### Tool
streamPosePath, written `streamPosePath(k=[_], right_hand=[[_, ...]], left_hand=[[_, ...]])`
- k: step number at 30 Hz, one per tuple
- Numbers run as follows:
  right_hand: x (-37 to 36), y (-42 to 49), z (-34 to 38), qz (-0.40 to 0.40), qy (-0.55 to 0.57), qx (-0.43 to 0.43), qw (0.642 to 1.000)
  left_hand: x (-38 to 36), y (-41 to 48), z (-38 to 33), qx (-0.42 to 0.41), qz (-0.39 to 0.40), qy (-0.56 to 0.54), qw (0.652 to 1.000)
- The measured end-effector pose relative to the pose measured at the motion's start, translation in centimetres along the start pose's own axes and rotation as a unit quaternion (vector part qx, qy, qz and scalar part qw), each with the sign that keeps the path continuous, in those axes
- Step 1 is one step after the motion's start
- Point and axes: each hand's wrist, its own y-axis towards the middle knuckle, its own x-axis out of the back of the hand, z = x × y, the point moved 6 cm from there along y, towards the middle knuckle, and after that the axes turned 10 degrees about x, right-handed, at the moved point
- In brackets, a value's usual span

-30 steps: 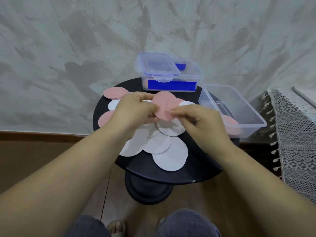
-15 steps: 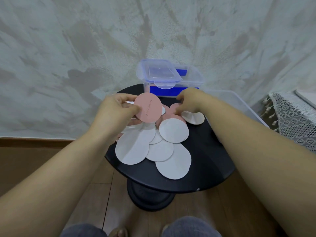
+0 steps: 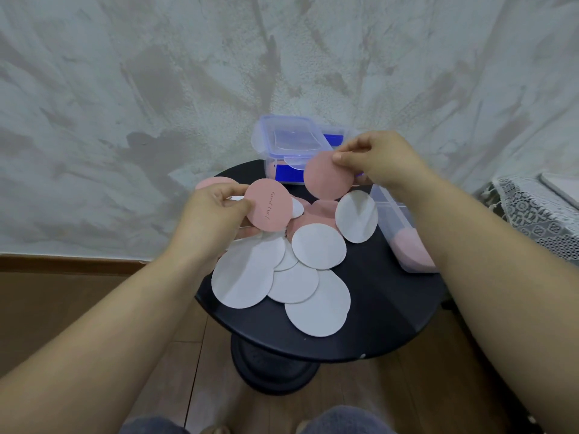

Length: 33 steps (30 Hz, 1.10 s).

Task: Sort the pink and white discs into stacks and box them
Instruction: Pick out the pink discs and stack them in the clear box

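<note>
Round black table (image 3: 391, 308) before a mottled grey wall. Centre left, the left hand (image 3: 210, 214) pinches a lettered pink disc (image 3: 269, 205); overlapping white discs (image 3: 313, 277) lie loose at centre; upper centre right, the right hand (image 3: 382, 161) pinches a second pink disc (image 3: 329, 177). Step, as judged: gathering pinks. Next: stack both discs squarely, then carry them to the open clear box (image 3: 388, 227) at right

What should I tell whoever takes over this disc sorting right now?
Hands: left hand pinches a pink disc with writing; right hand pinches a second pink disc, raised above the black table.
Done: some pink discs lie in the open clear box.
To do: loose pink discs and overlapping white discs on the table, unstacked and unboxed.
</note>
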Motion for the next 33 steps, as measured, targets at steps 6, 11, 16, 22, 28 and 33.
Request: streamPosePath(k=[6,11,16,22,28,33], right_hand=[[-0.7,-1.8,0.7,0.057,0.187,-0.075,0.978],[-2.2,-4.5,1.2,0.150,0.187,-0.075,0.968],[-2.8,-5.5,1.5,0.121,0.160,-0.043,0.979],[-3.4,-5.7,2.5,0.058,0.125,0.003,0.990],[-2.0,-4.2,0.4,0.084,-0.067,0.003,0.994],[-3.3,-2.9,-1.6,0.202,-0.285,0.045,0.936]], left_hand=[[-0.4,-0.5,-0.3,0.013,0.042,-0.039,0.998],[-0.8,-0.9,-0.1,0.023,0.164,-0.082,0.983],[-1.7,-2.1,-0.1,0.025,0.219,-0.087,0.971],[-1.4,-2.4,-0.1,0.007,0.189,-0.027,0.982],[2.1,-1.1,0.2,-0.013,0.045,0.042,0.998],[3.2,-0.7,0.1,-0.011,0.006,0.036,0.999]])
